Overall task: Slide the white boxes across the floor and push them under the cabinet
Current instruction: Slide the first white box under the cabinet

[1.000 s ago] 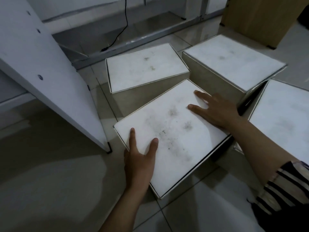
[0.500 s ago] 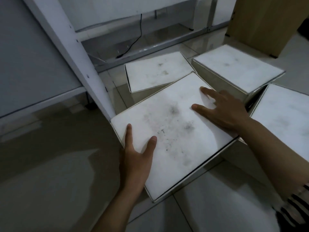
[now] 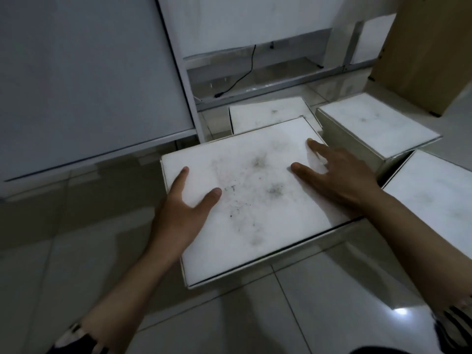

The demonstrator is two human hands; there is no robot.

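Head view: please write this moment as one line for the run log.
left hand: flat on smudged box, left edge | right hand: flat on its right side | cabinet: just ahead | three other boxes: behind, right

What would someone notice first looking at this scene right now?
First, the smudged white box in the middle of the tiled floor, with the left hand on its near-left corner and the right hand flat on its right side. Behind and to its right sit three more white boxes, and the cabinet looms at upper left.
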